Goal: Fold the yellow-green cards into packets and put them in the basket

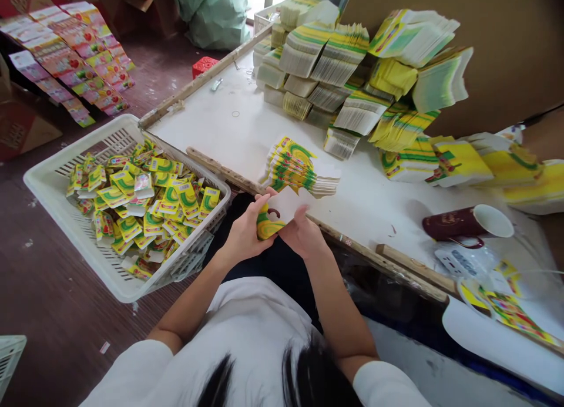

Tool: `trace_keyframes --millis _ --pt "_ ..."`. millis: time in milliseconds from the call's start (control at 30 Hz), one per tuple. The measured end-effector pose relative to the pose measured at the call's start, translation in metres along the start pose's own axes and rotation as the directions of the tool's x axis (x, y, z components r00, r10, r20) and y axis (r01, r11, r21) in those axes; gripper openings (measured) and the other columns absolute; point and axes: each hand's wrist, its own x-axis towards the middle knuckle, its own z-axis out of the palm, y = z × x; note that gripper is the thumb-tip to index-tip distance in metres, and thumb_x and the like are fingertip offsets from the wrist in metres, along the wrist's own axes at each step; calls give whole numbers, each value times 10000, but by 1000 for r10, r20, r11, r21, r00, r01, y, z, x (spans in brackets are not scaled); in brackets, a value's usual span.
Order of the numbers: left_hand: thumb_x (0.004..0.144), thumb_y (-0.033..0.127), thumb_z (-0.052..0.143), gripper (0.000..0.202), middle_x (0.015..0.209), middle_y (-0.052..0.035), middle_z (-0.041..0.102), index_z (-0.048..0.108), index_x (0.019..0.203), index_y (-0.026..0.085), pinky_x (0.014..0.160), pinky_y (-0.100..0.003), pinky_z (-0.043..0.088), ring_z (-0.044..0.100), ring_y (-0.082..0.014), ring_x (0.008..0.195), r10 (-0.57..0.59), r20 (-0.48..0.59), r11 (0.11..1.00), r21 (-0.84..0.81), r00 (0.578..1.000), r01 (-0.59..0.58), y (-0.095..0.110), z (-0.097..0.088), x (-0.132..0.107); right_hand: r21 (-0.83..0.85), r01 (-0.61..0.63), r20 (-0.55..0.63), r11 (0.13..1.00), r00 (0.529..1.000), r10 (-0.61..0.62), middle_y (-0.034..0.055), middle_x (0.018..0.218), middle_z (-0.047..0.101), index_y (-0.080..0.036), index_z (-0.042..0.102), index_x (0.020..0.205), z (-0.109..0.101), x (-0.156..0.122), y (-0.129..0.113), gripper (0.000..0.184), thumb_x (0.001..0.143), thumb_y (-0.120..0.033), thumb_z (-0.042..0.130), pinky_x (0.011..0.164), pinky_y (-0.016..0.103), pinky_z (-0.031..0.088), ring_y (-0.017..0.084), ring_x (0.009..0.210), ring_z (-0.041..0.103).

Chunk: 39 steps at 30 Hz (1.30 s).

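Note:
Between my two hands, just in front of the table's edge, is a printed yellow and green cardboard box blank point(269, 226), partly folded, with white inner flaps showing. My left hand point(245, 231) has its fingers closed round the printed left side. On the other side my right hand point(302, 234) grips the white part, thumb on top. Right beyond the hands, a fanned stack of flat yellow box blanks point(293, 166) lies on the white table point(211, 128). To my left, a white plastic basket point(127, 292) holds many small folded yellow boxes point(165, 192).
Tall bundles of flat blanks point(335, 54) stand at the table's back. A maroon mug point(449, 224) lies on its side at right, near a clear plastic bag point(467, 263). Wooden strips point(414, 269) edge the table. Pink printed sheets point(74, 54) and a red stool point(204, 66) are beyond the basket.

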Motion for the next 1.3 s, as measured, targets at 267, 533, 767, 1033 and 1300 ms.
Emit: trace_keyframes --millis 267,533,767,1033,1300 --pt "718 161 680 713 1207 -100 620 366 1352 239 838 -361 564 658 -259 1078 137 17 990 29 990 -138 1 1 0 -48 -137 -51 989 990 135 90 1460 574 -262 568 1399 1 0 10 712 797 -615 710 1169 510 390 309 1382 500" --pt "687 185 666 656 1092 -56 612 347 1256 254 738 -335 552 670 -207 887 -29 69 996 -84 997 35 -4 4 0 -589 147 -12 795 982 -191 87 1579 425 -271 349 1555 0 -11 23 847 845 -622 648 1227 473 306 290 1459 401" --pt "711 183 664 600 1216 -87 476 371 1230 244 808 -338 569 623 -186 971 -60 -68 995 -86 996 54 -9 11 0 -813 274 79 513 926 -370 55 1457 571 -336 532 1441 5 -16 20 493 963 -223 491 1122 420 463 237 1319 566" --pt "701 168 712 505 1080 -70 542 486 1150 219 938 -415 533 562 -238 1071 -3 -115 1000 -18 993 1 1 -4 9 -815 230 51 531 942 -330 14 1531 493 -344 575 1403 6 -11 17 474 936 -272 542 1212 466 355 256 1430 450" --pt "679 271 791 605 1076 -64 639 539 1224 199 848 -346 564 664 -209 968 -98 46 988 -113 994 102 -5 -11 3 -836 263 163 482 957 -240 74 1492 539 -271 762 1005 -17 -13 0 193 912 -228 599 1115 455 455 267 1341 553"
